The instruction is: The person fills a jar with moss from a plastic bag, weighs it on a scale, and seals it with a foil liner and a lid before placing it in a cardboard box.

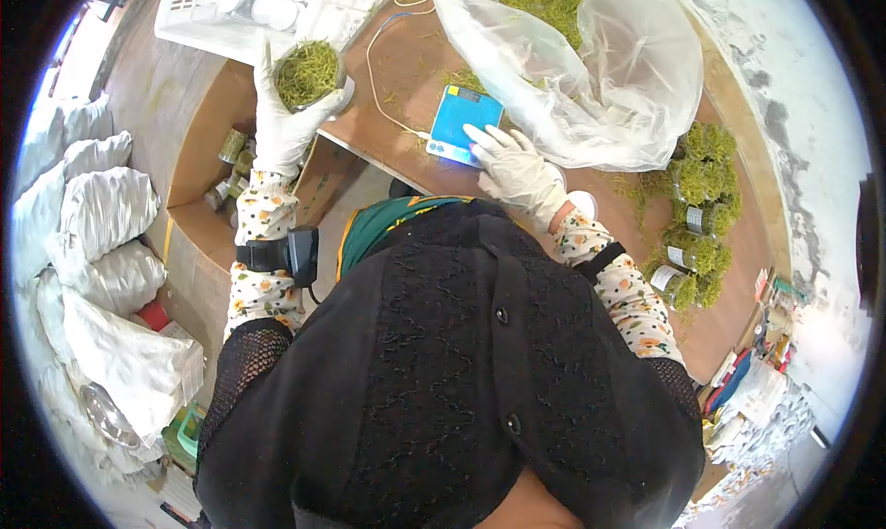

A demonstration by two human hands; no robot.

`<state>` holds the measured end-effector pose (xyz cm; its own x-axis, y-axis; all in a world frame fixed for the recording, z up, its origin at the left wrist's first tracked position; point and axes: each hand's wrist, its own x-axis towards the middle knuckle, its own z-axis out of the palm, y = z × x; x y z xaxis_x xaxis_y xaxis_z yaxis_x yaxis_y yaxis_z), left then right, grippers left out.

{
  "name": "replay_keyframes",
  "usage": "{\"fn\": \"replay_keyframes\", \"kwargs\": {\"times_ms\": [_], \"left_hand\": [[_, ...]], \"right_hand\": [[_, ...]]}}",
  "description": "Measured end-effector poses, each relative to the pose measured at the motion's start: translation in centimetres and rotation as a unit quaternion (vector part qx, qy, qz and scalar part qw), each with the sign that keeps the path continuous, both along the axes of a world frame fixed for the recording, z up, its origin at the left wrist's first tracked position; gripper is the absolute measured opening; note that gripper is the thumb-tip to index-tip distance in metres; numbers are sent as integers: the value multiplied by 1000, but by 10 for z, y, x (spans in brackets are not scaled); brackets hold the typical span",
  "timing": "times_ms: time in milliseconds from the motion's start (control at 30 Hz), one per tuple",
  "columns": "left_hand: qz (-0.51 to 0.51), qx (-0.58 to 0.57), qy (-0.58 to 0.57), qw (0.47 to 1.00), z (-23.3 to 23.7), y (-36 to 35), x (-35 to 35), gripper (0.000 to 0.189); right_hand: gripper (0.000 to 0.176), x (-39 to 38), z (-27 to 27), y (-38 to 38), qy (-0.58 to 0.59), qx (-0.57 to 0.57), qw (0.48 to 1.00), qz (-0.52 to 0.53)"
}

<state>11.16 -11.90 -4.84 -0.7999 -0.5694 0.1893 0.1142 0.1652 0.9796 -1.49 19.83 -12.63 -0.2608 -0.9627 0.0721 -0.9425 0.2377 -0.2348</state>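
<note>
In my gloved left hand is a clear jar filled with green moss-like material, its open top facing up. The thumb and fingers spread around the jar's side. My gloved right hand rests at the lower edge of a small blue scale, fingers stretched out over its surface, nothing held in them. No jar stands on the scale. Beside the right wrist lies a white round lid, partly covered by the sleeve. A thin white cable runs to the scale.
A big clear plastic bag holding green material lies at the table's back. Several filled jars stand at the right. A white basket with white lids is at upper left, above a cardboard box containing jars. White sacks lie far left.
</note>
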Motion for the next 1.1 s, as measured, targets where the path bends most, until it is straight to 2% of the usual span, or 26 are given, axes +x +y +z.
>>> {"fn": "replay_keyframes", "kwargs": {"times_ms": [100, 133, 233, 267, 300, 367, 467, 500, 567, 667, 767, 800, 900, 933, 1000, 1100], "left_hand": [[24, -13, 7, 1000, 1, 4, 8, 117], [23, -13, 20, 999, 1, 6, 10, 117], [29, -22, 21, 999, 4, 12, 12, 116], [29, -28, 16, 999, 4, 14, 12, 117], [29, -34, 11, 999, 5, 15, 10, 117], [27, -36, 10, 999, 6, 17, 8, 117], [18, -20, 7, 1000, 7, 22, 6, 117], [18, -17, 12, 1000, 4, 20, 7, 117], [19, -10, 22, 1000, -4, 15, 11, 116], [13, 49, 30, 998, -3, 13, 16, 118], [50, -18, 9, 999, -3, 11, 15, 118], [49, -45, -2, 998, -3, 8, 15, 119], [47, -65, -15, 997, -1, 7, 10, 119], [41, -53, -8, 998, 1, 9, 9, 119], [28, -30, 2, 999, 6, 16, 5, 119], [13, -71, 13, 997, -5, 14, 3, 118]], "right_hand": [[46, -17, -16, 14, -89, 6, 985, -147], [44, -20, -15, 21, 15, 30, 987, -160], [44, -25, -17, -2, -88, -37, 990, -101], [41, -16, -14, -15, -61, -110, 992, -26], [39, -7, 2, -33, -36, -59, 998, 0], [38, -2, -10, -51, 3, -59, 995, 82], [37, -23, -15, -45, 5, -40, 999, 35], [38, -34, -13, -35, 24, 1, 1000, -3], [40, -49, -16, -8, 38, -14, 997, -71], [41, -49, -10, 20, 56, 1, 993, -100], [37, -29, -5, 25, 22, 14, 995, -96], [34, -25, -6, 22, -9, -41, 996, -80], [30, -6, -1, 15, 5, 137, 988, -69], [28, -1, -9, 16, 43, 75, 995, -50], [28, 2, -10, 12, 42, 86, 995, -40], [30, 3, -14, 6, 39, 88, 995, -32]]}}
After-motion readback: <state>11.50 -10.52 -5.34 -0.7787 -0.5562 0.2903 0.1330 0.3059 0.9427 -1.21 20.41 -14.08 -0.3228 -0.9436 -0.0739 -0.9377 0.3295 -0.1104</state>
